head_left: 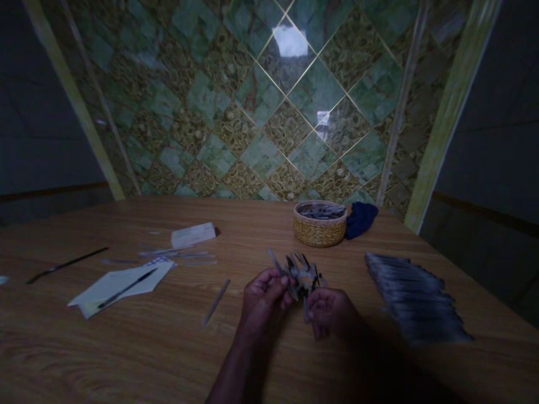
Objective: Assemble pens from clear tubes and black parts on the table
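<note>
In the middle of the head view, my left hand (263, 292) pinches a thin greyish strip (275, 261) that slants up and to the left. My right hand (330, 308) is closed by the lower right side of a small heap, its fingers curled at a short pale piece (306, 311). Between both hands lies this heap of small dark and translucent pieces (304, 274), blurred, so their kind cannot be told. A single thin strip (216, 302) rests on the table left of my left hand.
Behind the hands stands a woven basket (320, 231) full of thin sticks, with dark blue cloth (361, 219) beside it. Many dark, slender items lie in a row (421, 297) at right. Left are a white box (193, 234), loose strips (197, 256), papers (112, 286), a pen (128, 288) and a dark rod (69, 264).
</note>
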`<state>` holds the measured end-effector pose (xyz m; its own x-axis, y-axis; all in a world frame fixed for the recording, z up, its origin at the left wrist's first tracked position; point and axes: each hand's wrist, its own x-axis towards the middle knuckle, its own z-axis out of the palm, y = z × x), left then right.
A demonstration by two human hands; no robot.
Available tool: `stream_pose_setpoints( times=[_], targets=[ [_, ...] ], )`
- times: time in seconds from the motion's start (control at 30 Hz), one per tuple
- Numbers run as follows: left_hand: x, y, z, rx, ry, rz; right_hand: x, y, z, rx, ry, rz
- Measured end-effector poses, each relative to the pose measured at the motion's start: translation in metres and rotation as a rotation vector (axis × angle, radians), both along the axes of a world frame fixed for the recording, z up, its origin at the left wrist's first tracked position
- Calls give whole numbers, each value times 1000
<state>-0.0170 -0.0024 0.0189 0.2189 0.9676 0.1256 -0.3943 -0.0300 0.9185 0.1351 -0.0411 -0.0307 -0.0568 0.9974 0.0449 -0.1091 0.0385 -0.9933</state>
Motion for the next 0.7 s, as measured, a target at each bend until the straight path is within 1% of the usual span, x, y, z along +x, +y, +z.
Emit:
stream_pose_setpoints(
  times=[0.17,0.27,0.4,0.57,0.7],
  targets=[
    [1,-3,4,32,1,-13,-7,0,-11,34,-13,-82],
    [1,-4,3,60,37,-28,-9,-2,-16,73,-53,-92],
    [4,-6,2,92,107,-52,-9,-3,-17,99,-131,-87],
    [7,-8,5,134,207,-87,-8,-4,-17,115,-154,-82],
    [6,-9,5,133,257,-109,-6,-4,-17,143,-174,-102]
  ],
)
